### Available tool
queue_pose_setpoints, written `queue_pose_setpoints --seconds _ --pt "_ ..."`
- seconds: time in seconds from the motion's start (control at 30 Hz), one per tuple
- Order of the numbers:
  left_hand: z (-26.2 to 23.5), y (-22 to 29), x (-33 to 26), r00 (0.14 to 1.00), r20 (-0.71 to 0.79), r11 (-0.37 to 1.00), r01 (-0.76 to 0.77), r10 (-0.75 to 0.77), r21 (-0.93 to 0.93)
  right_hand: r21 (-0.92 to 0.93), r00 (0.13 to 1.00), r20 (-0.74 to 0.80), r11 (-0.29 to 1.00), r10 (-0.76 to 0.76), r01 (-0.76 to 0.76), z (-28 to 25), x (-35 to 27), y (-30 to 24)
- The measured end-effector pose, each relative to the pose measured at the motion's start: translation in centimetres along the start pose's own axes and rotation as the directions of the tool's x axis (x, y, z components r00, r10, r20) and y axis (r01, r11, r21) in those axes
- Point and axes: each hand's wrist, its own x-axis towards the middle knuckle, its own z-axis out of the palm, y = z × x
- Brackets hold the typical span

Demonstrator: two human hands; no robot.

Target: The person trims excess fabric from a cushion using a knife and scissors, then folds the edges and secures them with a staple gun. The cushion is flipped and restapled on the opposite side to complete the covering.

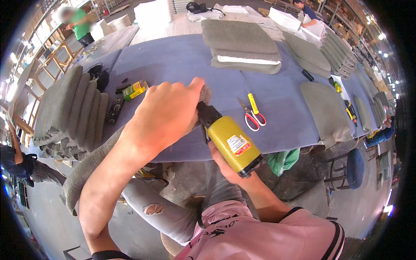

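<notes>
My left hand (162, 115) is closed on the edge of a grey-green padded cushion (93, 169), which hangs tilted below my left forearm. In my right hand (223, 162) is a yellow and black staple gun (226, 135), its nose against or close to the cushion's edge beside my left hand. My left hand hides most of that edge. To the right on the blue-covered table (173, 52) lie red-and-white-handled scissors (253, 120) and a thin-shafted tool with a yellow handle (253, 104).
Grey-green cushions stand in a stack at left (71, 108), a pile at the back (242, 41), and one cushion (325, 110) at right. A yellow-green box (135, 90) lies near the left stack. A blue-seated stool (355, 169) stands right. Several people work around.
</notes>
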Motion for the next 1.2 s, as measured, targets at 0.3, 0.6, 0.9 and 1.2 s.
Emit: queue_pose_setpoints --seconds 0.3,0.6,0.9,1.2 --pt "-0.8 0.8 1.6 0.992 0.114 0.997 0.051 -0.044 -0.064 0.576 0.845 0.298 0.622 0.445 -0.530 -4.8 0.7 1.6" --pt "-4.6 -0.8 -5.2 0.937 0.032 0.934 0.349 -0.347 -0.082 -0.383 0.784 0.101 0.751 0.613 -0.538 -17.1 -6.9 15.9" --pt "-5.1 -14.2 -22.7 0.248 -0.283 0.236 -0.204 -0.926 -0.950 -0.546 0.964 -0.138 0.794 0.229 -0.267 -15.0 -7.5 25.4" --pt "30.7 7.1 -25.2 0.065 0.489 -0.483 -0.315 -0.870 -0.817 0.317 0.520 0.509 0.413 0.685 -0.854 -1.1 -20.9 8.0"
